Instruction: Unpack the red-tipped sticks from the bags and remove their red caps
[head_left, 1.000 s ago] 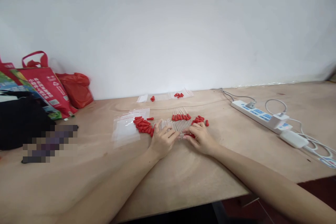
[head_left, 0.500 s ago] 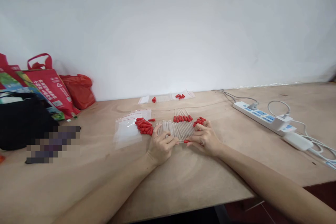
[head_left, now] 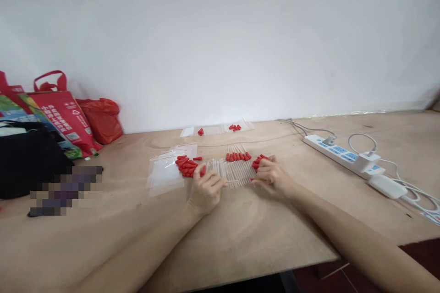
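A row of clear glass tubes [head_left: 233, 171] lies on the wooden table [head_left: 240, 233], some with red rubber caps [head_left: 238, 156] at their far ends. My left hand [head_left: 204, 187] is closed, pinching a red cap at the row's left edge, beside a pile of loose red caps [head_left: 185, 166]. My right hand [head_left: 273, 176] rests at the row's right edge with its fingers curled, next to a smaller heap of red caps [head_left: 257, 162]. What the right fingers hold is hidden.
Clear zip bags [head_left: 167, 169] lie left of the caps, and more bags with caps [head_left: 220, 128] sit by the wall. A white power strip [head_left: 340, 153] with cables and a charger [head_left: 387, 186] is on the right. Red bags [head_left: 68, 114] and a black bag [head_left: 27, 158] stand at the left.
My right hand has moved right and back, away from the left hand. The capped tube that lay between the two hands is no longer seen there. The left hand now shows a red cap.
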Available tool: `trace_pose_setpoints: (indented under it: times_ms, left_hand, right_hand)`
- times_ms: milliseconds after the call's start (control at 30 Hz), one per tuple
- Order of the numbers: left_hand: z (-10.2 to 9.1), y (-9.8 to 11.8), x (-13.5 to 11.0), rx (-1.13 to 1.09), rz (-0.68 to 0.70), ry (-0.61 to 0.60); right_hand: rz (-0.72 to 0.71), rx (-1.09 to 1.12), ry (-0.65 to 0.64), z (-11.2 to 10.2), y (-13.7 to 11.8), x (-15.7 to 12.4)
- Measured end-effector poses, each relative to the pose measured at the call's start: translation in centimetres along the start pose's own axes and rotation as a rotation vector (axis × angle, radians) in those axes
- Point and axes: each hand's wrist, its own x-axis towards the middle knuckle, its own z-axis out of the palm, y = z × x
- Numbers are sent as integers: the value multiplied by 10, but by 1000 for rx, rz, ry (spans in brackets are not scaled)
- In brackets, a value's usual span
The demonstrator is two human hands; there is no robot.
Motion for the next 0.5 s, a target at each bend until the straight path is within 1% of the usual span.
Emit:
trace_pose_setpoints:
  times_ms: [67, 133, 233, 333, 400, 500]
  left_hand:
    - [1, -4, -2, 25, -62, -22]
    - [5, -6, -2, 45, -98, -87]
    - [12, -7, 1, 62, -133, -170]
    - [18, -10, 7, 27, -161, -190]
    - [22, -13, 11, 0, -167, -199]
    - [28, -15, 17, -2, -143, -193]
  right_hand:
    - [156, 68, 123, -3, 15, -3]
    - [335, 190, 263, -2, 29, -4]
    - [547, 255, 394, 1, 45, -4]
    - [714, 194, 416, 3, 54, -5]
    - [809, 170, 380, 2, 59, -7]
    - [886, 131, 311, 0, 63, -10]
